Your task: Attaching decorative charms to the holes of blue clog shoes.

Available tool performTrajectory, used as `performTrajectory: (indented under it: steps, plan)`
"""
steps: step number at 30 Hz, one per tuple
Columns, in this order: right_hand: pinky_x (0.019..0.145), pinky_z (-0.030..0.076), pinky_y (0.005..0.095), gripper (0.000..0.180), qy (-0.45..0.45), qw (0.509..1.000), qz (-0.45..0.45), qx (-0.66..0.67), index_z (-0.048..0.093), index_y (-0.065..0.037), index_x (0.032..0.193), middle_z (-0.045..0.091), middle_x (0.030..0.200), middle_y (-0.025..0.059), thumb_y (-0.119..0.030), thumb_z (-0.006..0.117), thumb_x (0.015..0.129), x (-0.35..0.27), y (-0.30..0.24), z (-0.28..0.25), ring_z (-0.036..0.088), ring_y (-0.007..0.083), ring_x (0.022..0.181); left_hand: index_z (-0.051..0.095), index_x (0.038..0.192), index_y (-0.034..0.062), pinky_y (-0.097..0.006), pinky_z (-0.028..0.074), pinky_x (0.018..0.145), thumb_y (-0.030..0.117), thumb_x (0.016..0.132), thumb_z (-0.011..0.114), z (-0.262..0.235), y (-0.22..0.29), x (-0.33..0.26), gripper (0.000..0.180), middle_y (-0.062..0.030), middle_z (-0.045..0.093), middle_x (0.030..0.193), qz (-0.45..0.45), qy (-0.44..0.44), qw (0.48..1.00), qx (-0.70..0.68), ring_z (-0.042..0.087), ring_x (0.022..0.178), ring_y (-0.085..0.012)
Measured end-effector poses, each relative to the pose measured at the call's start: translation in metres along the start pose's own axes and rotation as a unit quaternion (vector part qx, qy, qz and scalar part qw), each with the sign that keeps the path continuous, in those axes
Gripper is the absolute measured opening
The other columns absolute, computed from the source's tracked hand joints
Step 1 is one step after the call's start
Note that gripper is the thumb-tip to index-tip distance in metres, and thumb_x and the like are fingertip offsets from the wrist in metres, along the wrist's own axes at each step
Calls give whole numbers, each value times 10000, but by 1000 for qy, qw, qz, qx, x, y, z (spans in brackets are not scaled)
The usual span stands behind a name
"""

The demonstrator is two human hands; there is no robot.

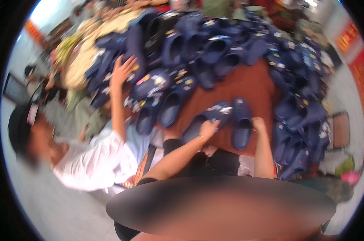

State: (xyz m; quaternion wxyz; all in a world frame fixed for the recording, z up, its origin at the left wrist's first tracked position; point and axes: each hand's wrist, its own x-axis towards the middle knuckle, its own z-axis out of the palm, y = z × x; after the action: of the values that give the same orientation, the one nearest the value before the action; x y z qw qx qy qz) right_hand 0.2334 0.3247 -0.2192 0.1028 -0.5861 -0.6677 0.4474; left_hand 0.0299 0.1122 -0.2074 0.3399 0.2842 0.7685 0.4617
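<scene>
My left hand (209,129) is closed on the near right edge of a navy blue foam clog (193,127), which lies tilted over the brown cloth with small coloured pieces at its toe. Just to its right, a second navy clog (242,127) points away from me, its opening toward me. The fingers of my right hand (259,123) are closed at that clog's right edge and seem to pinch it, though the fingertips are blurred. Two more navy clogs, a nearer one (145,120) and another (170,107), stand left of my hands.
Piles of navy clogs (296,112) line the right and far sides of the brown cloth-covered table (252,80). At the left, a person in a white shirt (99,160) reaches a hand (123,70) to the pile. Pale sacks (95,44) lie at the far left.
</scene>
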Motion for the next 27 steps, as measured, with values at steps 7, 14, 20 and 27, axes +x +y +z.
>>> performTrajectory:
  steps: [7, 14, 20, 27]
  plan:
    - [330, 319, 233, 209, -47, 993, 17, 106, 595, -50, 861, 480, 553, -9, -238, 504, 872, 21, 32, 8, 418, 84, 406, 638, 815, 18, -405, 465, 695, 436, 790, 537, 1, -9, -2, 431, -156, 641, 743, -44, -2, 999, -28, 628, 745, -302]
    - [325, 312, 229, 216, -29, 994, 40, 100, 597, -73, 846, 483, 555, -19, -252, 482, 878, 21, 25, 4, 435, 85, 412, 635, 825, 81, -371, 462, 689, 378, 808, 519, -3, 3, 0, 320, -91, 637, 712, -4, -5, 999, -40, 627, 712, -259]
    - [341, 314, 205, 173, -87, 982, 15, 168, 588, -107, 862, 476, 554, -37, -255, 502, 888, 12, 32, 0, 416, 80, 392, 631, 859, 49, -384, 465, 689, 384, 804, 524, 0, -8, 0, 356, -114, 638, 713, -17, 5, 999, -33, 629, 736, -277]
    - [363, 319, 222, 168, -69, 986, 35, 151, 594, -38, 921, 487, 576, -14, -177, 509, 882, 10, 24, 1, 429, 79, 425, 634, 834, 53, -384, 464, 703, 383, 794, 537, 0, -2, 0, 346, -126, 644, 748, -4, 20, 999, -34, 625, 765, -292]
